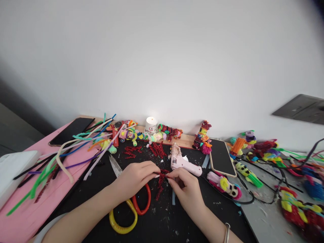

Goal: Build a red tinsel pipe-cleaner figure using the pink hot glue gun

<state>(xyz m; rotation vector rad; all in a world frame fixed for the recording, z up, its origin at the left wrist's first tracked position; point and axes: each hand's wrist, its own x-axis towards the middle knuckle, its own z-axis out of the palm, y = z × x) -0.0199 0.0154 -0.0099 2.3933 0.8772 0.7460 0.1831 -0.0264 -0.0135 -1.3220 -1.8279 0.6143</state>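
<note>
Step in hand, as judged: twisting red glitter pipe cleaner pieces [161, 180] into one small branched figure, held over the black mat [162, 222] near the middle of the table; left hand [135, 179] and right hand [186, 189] are together, fingertips of each pinched on the piece's upper end. The piece looks dark red, sparkly and spiky, with short arms sticking out and a tail hanging toward the near edge. Next move likely calls for a firm pinch and a small turn at the joint; pink glue gun [183, 162] lies just beyond, scissors [129, 206] under the left wrist, spare red bits [157, 148] farther off.
</note>
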